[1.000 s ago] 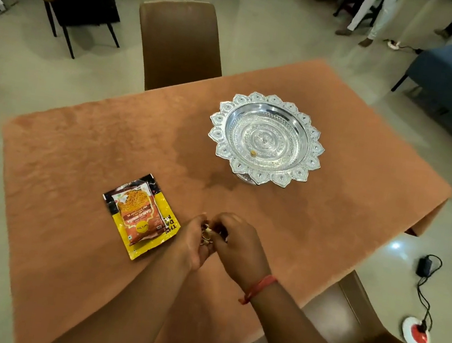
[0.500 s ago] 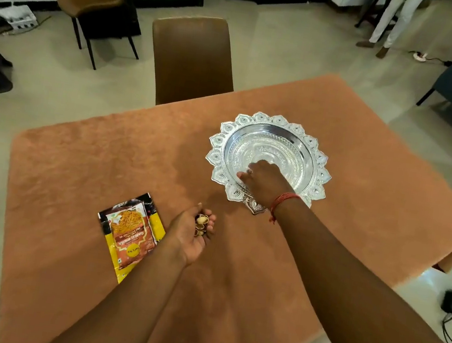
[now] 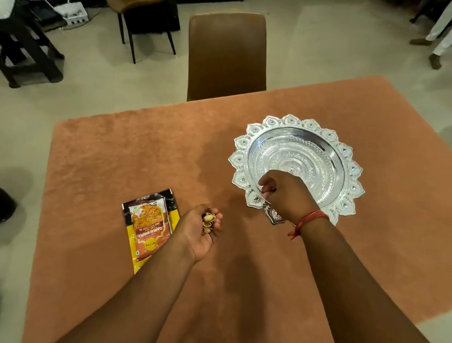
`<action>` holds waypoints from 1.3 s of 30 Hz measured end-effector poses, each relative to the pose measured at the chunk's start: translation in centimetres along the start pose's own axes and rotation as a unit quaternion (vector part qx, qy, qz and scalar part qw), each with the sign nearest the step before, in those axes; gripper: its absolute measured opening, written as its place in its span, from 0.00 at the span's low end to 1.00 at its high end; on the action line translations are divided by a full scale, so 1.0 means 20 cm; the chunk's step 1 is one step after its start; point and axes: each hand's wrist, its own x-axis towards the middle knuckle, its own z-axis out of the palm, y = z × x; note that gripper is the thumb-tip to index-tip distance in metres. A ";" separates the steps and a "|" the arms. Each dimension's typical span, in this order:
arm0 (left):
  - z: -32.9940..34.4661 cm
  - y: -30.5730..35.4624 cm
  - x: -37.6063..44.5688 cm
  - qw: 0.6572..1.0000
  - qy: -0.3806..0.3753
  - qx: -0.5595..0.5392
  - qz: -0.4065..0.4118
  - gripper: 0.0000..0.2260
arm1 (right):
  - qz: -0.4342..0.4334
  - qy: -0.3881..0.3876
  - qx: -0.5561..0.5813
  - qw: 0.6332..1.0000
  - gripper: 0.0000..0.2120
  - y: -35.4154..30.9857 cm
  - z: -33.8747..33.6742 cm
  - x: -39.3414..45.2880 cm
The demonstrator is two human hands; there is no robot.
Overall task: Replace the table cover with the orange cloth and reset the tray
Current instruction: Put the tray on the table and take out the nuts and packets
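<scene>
— Looking at the table, what do you see on the cloth (image 3: 121,162)?

— The orange cloth covers the whole table top. On it stands the silver tray (image 3: 347,171), with a rim like petals. I take the tray as my landmark.

— Good. Where is the right hand (image 3: 284,195)?

— It is over the near rim of the tray, reaching into the bowl part. The fingers are curled inward, almost closed, with the tips pointing down to the tray. I cannot tell if they hold something; the inside of the hand is hidden. A red thread (image 3: 308,220) goes around the wrist, just near the tray's edge.

— And the left hand (image 3: 199,231)?

— It is near the tray, on its near-left side, above the cloth. The palm faces up and the fingers are half bent, like a small cup. In the cup lie some shells (image 3: 207,221), light brown, maybe of pistachio.

— Is something else beside it?

— Yes, a snack packet (image 3: 147,227), yellow, black and orange, lies flat on the cloth, farther left from the tray than the left hand. The hand's edge covers a bit of it in the view.

— And behind the tray?

— A brown chair (image 3: 225,55) stands at the far side of the table, to the far-left of the tray.
</scene>
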 end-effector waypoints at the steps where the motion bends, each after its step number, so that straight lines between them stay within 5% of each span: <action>1: -0.01 0.01 -0.01 1.000 0.002 -0.005 0.001 0.16 | 0.002 0.007 0.011 1.000 0.13 -0.01 -0.01 0.00; 5: -0.06 0.03 -0.03 1.000 0.006 -0.024 0.000 0.16 | -0.037 0.071 0.074 0.994 0.13 -0.17 -0.02 -0.05; 11: -0.30 0.11 -0.13 0.999 0.012 -0.046 0.023 0.12 | -0.182 -0.046 0.101 0.977 0.17 -0.65 0.42 -0.28; 15: -0.59 0.21 -0.29 0.990 -0.016 -0.136 0.040 0.15 | -0.306 -0.079 0.008 0.949 0.13 -0.90 0.81 -0.44; 19: -1.05 0.36 -0.49 0.988 0.044 -0.120 0.091 0.15 | -0.353 -0.079 0.015 0.932 0.09 -1.20 1.15 -0.59; 21: -1.34 0.45 -0.55 0.985 0.065 -0.118 0.112 0.12 | -0.328 -0.069 0.084 0.938 0.09 -1.38 1.34 -0.68; 24: -1.76 0.60 -0.64 0.970 0.116 -0.163 0.136 0.11 | -0.164 -0.111 0.258 0.946 0.07 -1.65 1.63 -0.86; 27: -2.25 0.73 -0.75 0.961 0.138 -0.181 0.156 0.15 | 0.002 -0.187 0.411 0.892 0.05 -1.99 2.02 -1.08; 35: -3.18 1.00 -1.16 0.923 0.222 -0.191 0.250 0.13 | 0.235 -0.291 0.595 0.712 0.14 -2.88 2.75 -1.48; 39: -3.40 1.20 -1.23 0.908 0.246 -0.201 0.273 0.13 | 0.224 -0.298 0.605 0.704 0.15 -3.17 2.90 -1.52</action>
